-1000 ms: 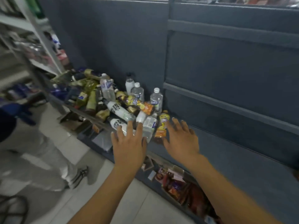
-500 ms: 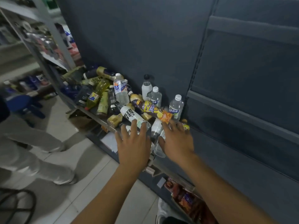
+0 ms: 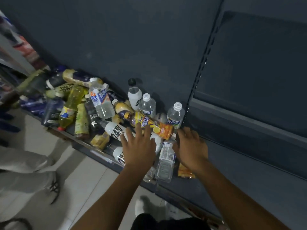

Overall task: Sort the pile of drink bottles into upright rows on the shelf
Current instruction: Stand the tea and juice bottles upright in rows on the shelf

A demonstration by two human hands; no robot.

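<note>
A heap of drink bottles (image 3: 78, 105) lies on a dark grey shelf (image 3: 249, 171). Three bottles stand upright at the back wall: a white one (image 3: 134, 97) and two clear water bottles (image 3: 147, 106) (image 3: 176, 115). My left hand (image 3: 138, 146) hovers with spread fingers over a lying white bottle with black characters (image 3: 114, 129) and beside an orange juice bottle (image 3: 149, 124). My right hand (image 3: 191, 148) reaches down at the pile's right end, next to a lying clear water bottle (image 3: 165, 161). An orange-yellow bottle (image 3: 185, 171) lies partly hidden under my right wrist. Neither hand plainly grips anything.
The shelf runs on to the right of the pile, backed by a dark panel wall (image 3: 149, 39). A slotted upright (image 3: 201, 67) divides the wall. Another person's legs (image 3: 25, 170) stand on the tiled floor at left. More shelving (image 3: 15, 44) is at far left.
Both hands have moved forward onto the near end of the pile, and the camera has closed in and tilted down. The person at left has shifted.
</note>
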